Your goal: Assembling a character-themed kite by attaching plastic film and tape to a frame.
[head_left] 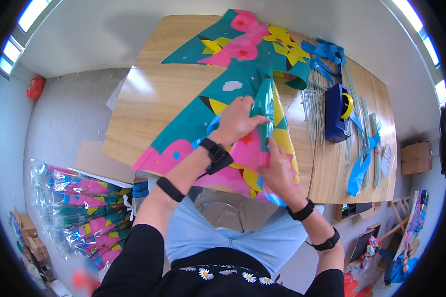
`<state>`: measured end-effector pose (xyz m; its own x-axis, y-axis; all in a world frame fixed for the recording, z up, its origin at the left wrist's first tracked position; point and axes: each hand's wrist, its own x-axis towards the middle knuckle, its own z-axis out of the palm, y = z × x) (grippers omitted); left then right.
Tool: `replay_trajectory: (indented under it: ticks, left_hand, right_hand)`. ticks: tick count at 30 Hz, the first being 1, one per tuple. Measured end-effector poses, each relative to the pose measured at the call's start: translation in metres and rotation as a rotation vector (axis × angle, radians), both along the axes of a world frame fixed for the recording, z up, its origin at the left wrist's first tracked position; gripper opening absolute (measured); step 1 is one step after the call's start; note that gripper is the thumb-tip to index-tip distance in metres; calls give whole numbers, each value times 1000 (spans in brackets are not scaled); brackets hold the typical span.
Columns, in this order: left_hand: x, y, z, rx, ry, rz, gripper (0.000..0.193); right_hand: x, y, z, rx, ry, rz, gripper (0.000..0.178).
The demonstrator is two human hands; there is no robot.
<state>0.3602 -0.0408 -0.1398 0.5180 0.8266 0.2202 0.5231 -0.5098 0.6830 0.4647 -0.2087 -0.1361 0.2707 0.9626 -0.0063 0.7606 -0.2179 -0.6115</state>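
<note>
A glossy plastic kite sheet [183,128], green, pink and yellow with a printed cartoon figure, lies across the near half of the table. Along its right part runs a shiny folded strip. My left hand [235,121] bears on the sheet left of this fold, fingers curled and thumb reaching onto the strip. Lower down, my right hand [277,171] grips the folded part, its index finger pointing up along it. Blue ribbon shows beside my left wrist and below my right hand. Another printed kite sheet [243,42] lies beyond, its right end curled.
On the table's right are a dark blue tape dispenser [336,114] with a yellow core, thin pale rods [313,106] and blue ribbons [362,168]. Packaged kites in clear film [84,208] are stacked low at left. A cardboard box [416,158] sits beyond the table's right end.
</note>
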Motion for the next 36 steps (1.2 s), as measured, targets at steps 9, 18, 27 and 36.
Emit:
replay_trajectory:
  ticks: [9, 18, 27, 36]
  left_hand:
    - [44, 26, -35, 7, 147, 107, 39]
    - [18, 33, -16, -419, -417, -42, 24]
    - [-15, 62, 11, -832, -1125, -49, 25]
    - [28, 96, -16, -510, -581, -107, 23]
  right_hand:
    - [33, 23, -10, 211, -122, 130, 54]
    - [132, 181, -20, 207, -577, 99, 40]
    - [221, 224, -57, 245, -490, -18, 27]
    - [239, 158, 38, 111, 52, -178, 37]
